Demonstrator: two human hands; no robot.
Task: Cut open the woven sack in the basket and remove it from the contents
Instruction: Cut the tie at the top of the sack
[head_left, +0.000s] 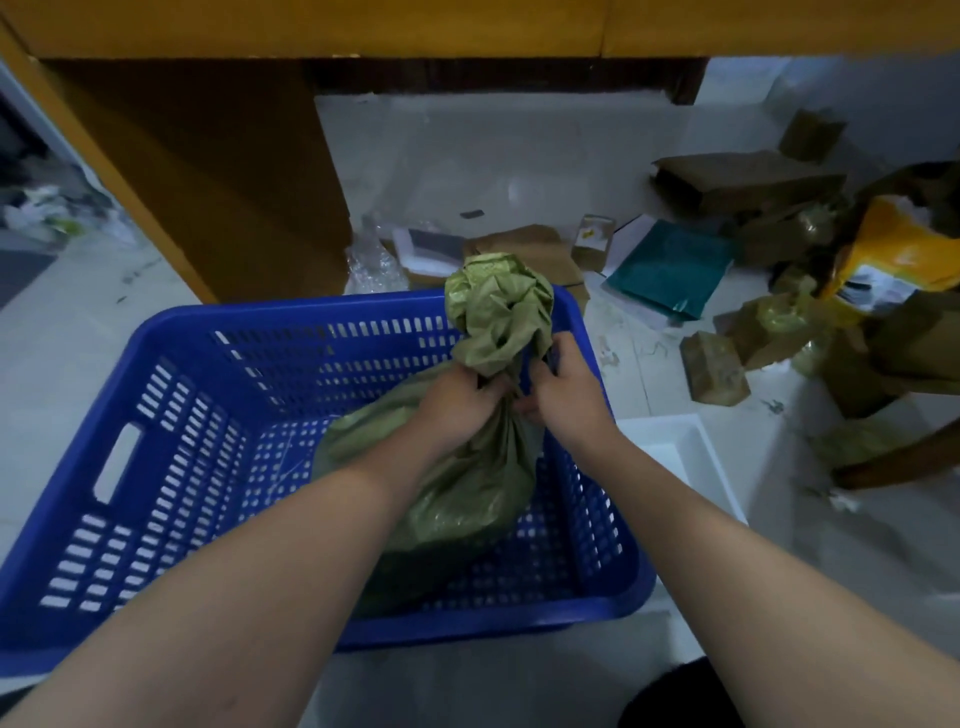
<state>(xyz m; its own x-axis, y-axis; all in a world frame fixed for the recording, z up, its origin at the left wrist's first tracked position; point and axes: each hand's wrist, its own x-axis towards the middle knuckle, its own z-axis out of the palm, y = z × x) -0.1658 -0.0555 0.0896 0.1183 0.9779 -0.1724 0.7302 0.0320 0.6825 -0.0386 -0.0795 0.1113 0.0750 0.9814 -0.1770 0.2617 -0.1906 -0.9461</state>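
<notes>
No readable text anywhere. The yellow package (901, 254) at the floor's right edge carries a white label with dark print, too blurred to read. The small carton (594, 240) beyond the basket's far rim shows a yellow mark, illegible.

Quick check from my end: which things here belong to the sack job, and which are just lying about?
In the job:
- green sack, neck bunched
- blue basket holding it
- left hand and right hand, both gripping the neck

Lying about:
- brown parcels
- teal envelope
- yellow package
- bubble wrap
- white box
</notes>
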